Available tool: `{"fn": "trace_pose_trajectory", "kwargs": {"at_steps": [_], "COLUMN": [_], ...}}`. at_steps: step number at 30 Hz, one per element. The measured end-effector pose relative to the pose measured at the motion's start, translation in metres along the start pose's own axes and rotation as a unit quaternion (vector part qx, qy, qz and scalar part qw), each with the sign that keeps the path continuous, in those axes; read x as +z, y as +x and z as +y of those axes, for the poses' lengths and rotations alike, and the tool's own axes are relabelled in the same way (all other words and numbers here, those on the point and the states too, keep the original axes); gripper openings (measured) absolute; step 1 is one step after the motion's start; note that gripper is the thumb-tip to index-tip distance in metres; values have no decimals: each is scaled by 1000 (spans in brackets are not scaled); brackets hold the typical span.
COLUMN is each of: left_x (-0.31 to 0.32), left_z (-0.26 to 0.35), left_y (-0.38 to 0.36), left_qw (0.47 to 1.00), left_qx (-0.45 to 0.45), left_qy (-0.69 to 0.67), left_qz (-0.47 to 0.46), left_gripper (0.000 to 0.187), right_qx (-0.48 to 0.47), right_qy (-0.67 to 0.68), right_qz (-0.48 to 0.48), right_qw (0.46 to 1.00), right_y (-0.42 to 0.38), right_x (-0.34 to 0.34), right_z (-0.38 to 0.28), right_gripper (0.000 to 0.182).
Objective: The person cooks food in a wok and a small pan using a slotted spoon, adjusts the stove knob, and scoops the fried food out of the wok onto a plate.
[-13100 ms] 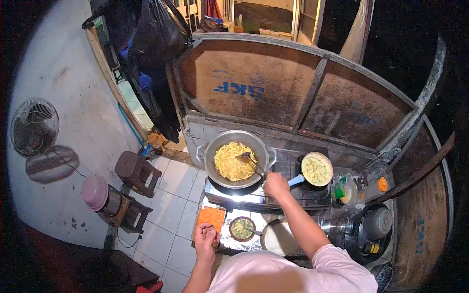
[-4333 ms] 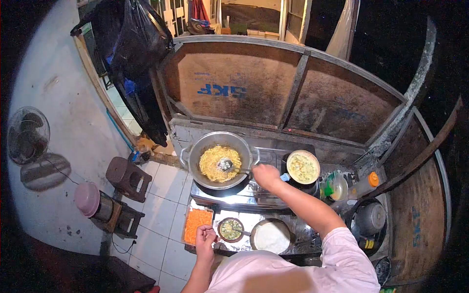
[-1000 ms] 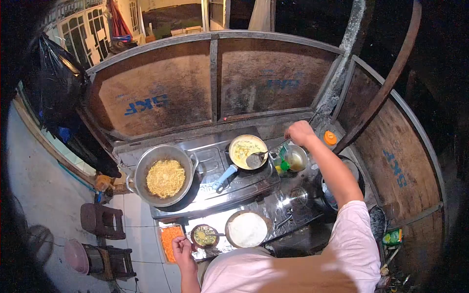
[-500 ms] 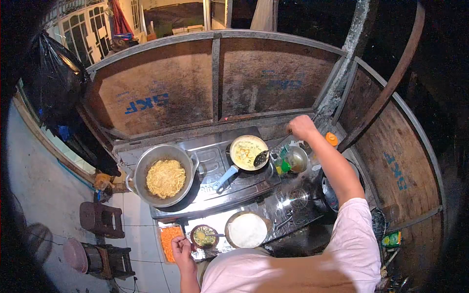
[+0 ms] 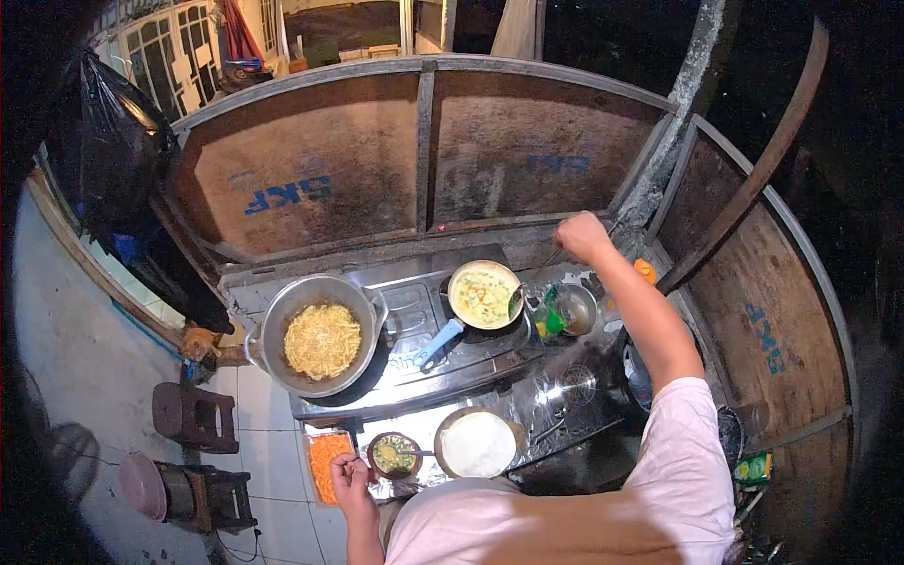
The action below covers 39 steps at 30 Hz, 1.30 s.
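Note:
My right hand [image 5: 584, 237] is closed around the handle of a dark slotted spatula [image 5: 515, 301]. The spatula's head is tilted at the right rim of a small frying pan [image 5: 454, 328], which has a light blue handle and stands on the stove. Pale yellow batter with green and orange bits [image 5: 482, 294] covers the pan's bottom. My left hand [image 5: 352, 485] has its fingers curled in, with nothing visible in them. It is over the edge of a tray of shredded orange food [image 5: 326, 461], beside a small bowl of yellow-green mixture [image 5: 394, 454] with a spoon in it.
A large two-handled pot [image 5: 273, 353] with yellow strips frying [image 5: 322, 341] stands on the stove's left. A plate of white powder [image 5: 478, 444] is in front. Right of the pan are a metal pot [image 5: 576, 309] and a green-and-yellow packet [image 5: 551, 322]. Wooden panels [image 5: 330, 179] enclose the back.
The spatula has moved from inside the pan to its right rim and turned more on edge. My left hand has stayed put. The view has shifted slightly.

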State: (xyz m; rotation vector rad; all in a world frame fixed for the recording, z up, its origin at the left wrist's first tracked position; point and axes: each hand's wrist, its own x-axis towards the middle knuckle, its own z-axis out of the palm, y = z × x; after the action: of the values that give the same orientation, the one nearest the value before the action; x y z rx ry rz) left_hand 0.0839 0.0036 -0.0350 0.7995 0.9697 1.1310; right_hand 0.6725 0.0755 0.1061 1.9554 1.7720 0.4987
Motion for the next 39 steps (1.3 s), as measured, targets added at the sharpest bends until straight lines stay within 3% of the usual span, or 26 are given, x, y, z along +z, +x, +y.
{"fn": "trace_pose_trajectory", "kwargs": {"at_steps": [7, 12, 39], "left_x": [2, 4, -9], "left_z": [2, 8, 8], "left_y": [1, -1, -8], "left_qw": [1000, 1000, 998], "left_qx": [-2, 0, 14], "left_qy": [3, 17, 19], "left_qz": [18, 13, 52], "left_gripper": [23, 16, 20], "right_qx": [5, -23, -38], "right_qy": [-4, -23, -55], "right_qz": [45, 89, 88], "right_qw": [999, 996, 994], "right_y": [9, 19, 81], "right_x": [-6, -7, -10], "right_z": [-4, -8, -17], "right_gripper": [13, 13, 18]}}
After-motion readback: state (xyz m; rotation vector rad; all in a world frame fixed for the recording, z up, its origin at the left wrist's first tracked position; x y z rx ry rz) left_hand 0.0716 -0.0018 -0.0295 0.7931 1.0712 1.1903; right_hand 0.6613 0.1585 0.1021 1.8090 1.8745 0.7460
